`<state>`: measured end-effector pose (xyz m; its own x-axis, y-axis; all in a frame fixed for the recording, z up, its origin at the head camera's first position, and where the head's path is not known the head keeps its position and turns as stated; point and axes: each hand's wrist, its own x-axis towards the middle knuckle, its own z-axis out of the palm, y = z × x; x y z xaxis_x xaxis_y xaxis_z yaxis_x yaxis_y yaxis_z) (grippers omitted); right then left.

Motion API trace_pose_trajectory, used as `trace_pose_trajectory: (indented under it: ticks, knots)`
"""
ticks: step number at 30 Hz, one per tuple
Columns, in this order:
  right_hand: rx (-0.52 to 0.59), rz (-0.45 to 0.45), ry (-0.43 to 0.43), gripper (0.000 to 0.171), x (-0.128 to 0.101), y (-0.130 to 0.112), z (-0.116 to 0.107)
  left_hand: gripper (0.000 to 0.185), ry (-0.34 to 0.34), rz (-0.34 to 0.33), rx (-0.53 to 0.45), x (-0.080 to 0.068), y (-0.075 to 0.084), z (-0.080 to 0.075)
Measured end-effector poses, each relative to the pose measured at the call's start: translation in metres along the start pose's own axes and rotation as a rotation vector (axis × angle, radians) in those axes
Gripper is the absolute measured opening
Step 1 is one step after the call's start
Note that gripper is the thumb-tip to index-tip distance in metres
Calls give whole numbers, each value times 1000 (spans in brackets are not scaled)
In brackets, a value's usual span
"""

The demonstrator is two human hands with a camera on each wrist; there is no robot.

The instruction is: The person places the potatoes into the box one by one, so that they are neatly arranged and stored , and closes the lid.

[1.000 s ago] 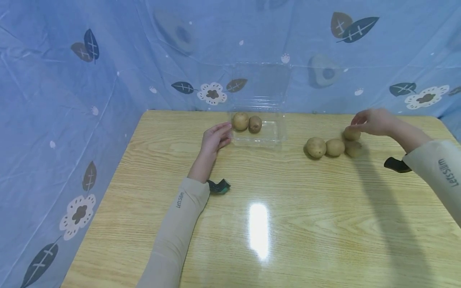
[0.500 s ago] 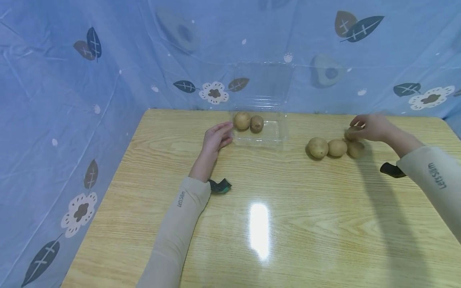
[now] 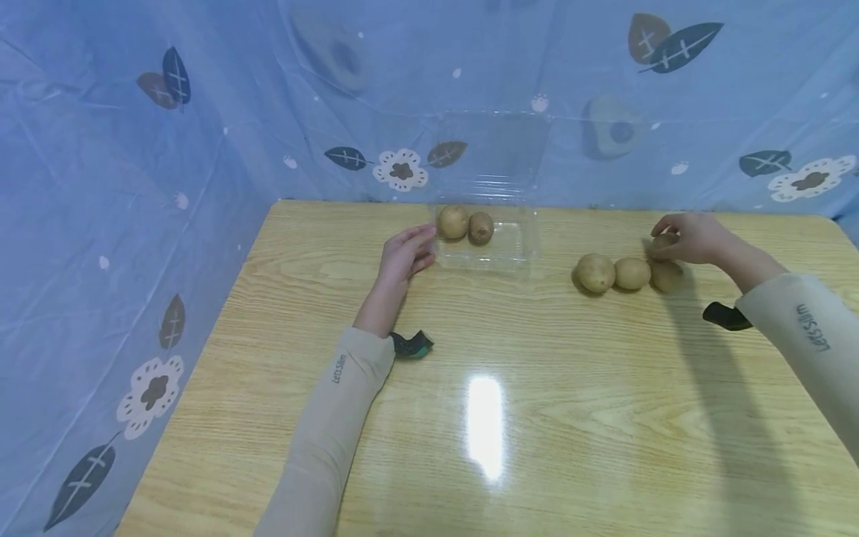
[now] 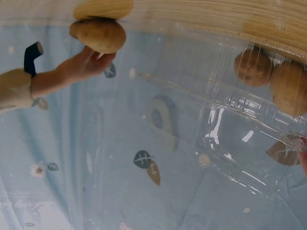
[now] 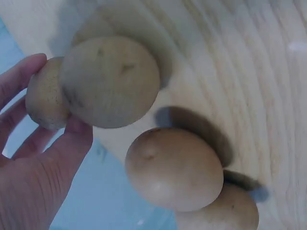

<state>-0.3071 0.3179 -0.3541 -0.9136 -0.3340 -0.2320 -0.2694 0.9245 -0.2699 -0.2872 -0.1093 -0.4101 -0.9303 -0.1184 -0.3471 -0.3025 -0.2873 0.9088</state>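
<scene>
A clear plastic container (image 3: 517, 253) with its lid up stands at the table's far middle and holds two potatoes (image 3: 453, 221) (image 3: 480, 227). My left hand (image 3: 417, 247) rests with relaxed fingers against its left edge. To the right lie three loose potatoes in a row (image 3: 595, 272) (image 3: 632, 273) (image 3: 667, 277), with a fourth potato (image 3: 660, 243) behind them. My right hand (image 3: 666, 237) curls its fingers and thumb around that fourth potato (image 5: 45, 101). The left wrist view shows the container (image 4: 216, 120), its potatoes (image 4: 253, 67) and the distant right hand (image 4: 84, 64).
The wooden table (image 3: 537, 418) is walled at the back and left by a blue flowered cloth (image 3: 168, 149). Both arms wear beige sleeves, with a dark strap at each wrist (image 3: 411, 344) (image 3: 725, 316). A bright glare spot (image 3: 485, 425) lies mid-table.
My right hand has come down from just above the loose potatoes onto the rear one and closed around it. The left hand has stayed at the container's edge.
</scene>
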Motion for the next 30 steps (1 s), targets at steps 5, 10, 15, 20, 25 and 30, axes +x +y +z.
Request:
trace_pose_trajectory:
  ticks: [5, 10, 15, 20, 25, 30]
  knots:
    - [49, 11, 22, 43, -5, -3, -10, 30, -16, 12, 24, -2, -1, 2]
    - [26, 7, 69, 42, -6, -18, -19, 30, -26, 17, 32, -3, -2, 1]
    - [28, -34, 169, 39, -2, -50, -19, 30, -21, -2, 22, -2, -1, -1]
    - [95, -100, 244, 37, 9, -92, -19, 29, -8, -1, 16, -1, 0, -2]
    - [160, -203, 265, 34, 24, -134, -15, 28, -1, 0, 10, 0, -1, -1]
    - [157, -301, 309, 32, 39, -165, -3, 30, -4, -1, 11, 0, -1, 0]
